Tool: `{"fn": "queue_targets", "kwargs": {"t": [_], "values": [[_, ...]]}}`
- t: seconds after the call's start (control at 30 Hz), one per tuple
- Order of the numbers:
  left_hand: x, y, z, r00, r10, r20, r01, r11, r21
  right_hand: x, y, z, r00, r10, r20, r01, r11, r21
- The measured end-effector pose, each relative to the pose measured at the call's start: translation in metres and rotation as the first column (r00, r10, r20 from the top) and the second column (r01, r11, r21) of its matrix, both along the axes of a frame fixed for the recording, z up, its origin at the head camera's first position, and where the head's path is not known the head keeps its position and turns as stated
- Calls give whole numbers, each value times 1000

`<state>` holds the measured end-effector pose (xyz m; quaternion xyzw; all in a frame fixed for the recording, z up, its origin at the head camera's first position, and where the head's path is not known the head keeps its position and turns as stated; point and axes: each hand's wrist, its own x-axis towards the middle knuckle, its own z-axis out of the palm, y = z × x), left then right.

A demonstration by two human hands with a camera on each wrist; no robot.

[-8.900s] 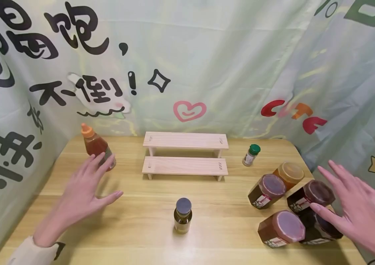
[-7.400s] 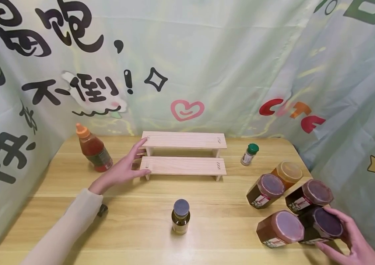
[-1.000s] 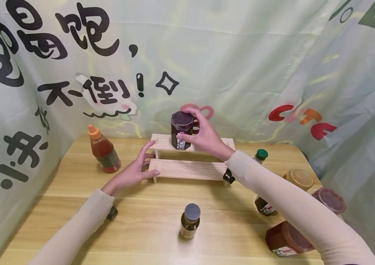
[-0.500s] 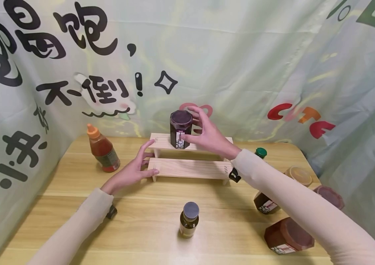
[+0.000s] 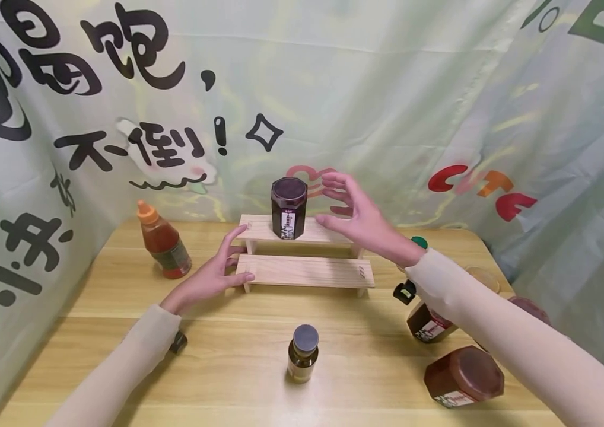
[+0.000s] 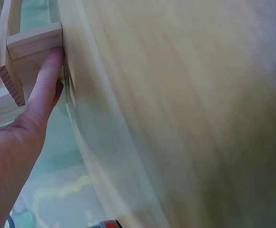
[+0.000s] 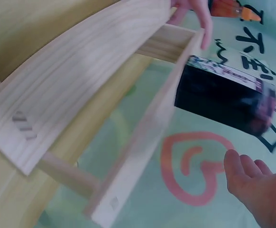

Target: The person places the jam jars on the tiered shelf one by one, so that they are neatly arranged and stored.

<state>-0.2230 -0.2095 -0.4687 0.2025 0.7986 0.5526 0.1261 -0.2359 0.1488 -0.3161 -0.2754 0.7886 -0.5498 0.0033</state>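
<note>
A dark hexagonal jar [image 5: 288, 207] with a dark lid and pink-white label stands upright on the upper tier of a two-tier wooden rack [image 5: 307, 271]. My right hand [image 5: 361, 219] is just right of it, fingers spread and slightly bent, holding nothing. A gap between the fingertips and the jar [image 7: 223, 97] shows in the right wrist view. At the rack's left end, my left hand [image 5: 206, 284] holds it, the index finger at the upper tier and the thumb at the lower. The left wrist view shows a digit [image 6: 47, 78] against the end support.
An orange-capped sauce bottle [image 5: 164, 243] stands left of the rack. In front is a small dark-capped bottle [image 5: 303, 354]. On the right are a reddish-brown jar [image 5: 462, 376], a dark jar [image 5: 427, 323] and others partly behind my right sleeve, plus a green-capped shaker [image 5: 419, 242].
Earlier the dark jar stood among the jars on the right; then my right hand held it on the upper tier. Now that hand has let go and moved right. My left hand stays at the rack.
</note>
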Motion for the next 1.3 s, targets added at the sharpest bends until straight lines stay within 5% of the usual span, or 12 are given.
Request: {"fn": "queue_targets", "kwargs": {"t": [0.57,0.93,1.3], "values": [[2,-3,2,1000,-1,-2,1,1000,10,67,84,31,994,-106,-19,105,994,-27],[1,0,1,1000,-10,-4,10,1000,18,119,133,21,982,-184,-51,184,983,13],[-1,1,0,1000,-6,11,6,1000,8,172,175,-1,983,-185,-15,183,977,-106]]}}
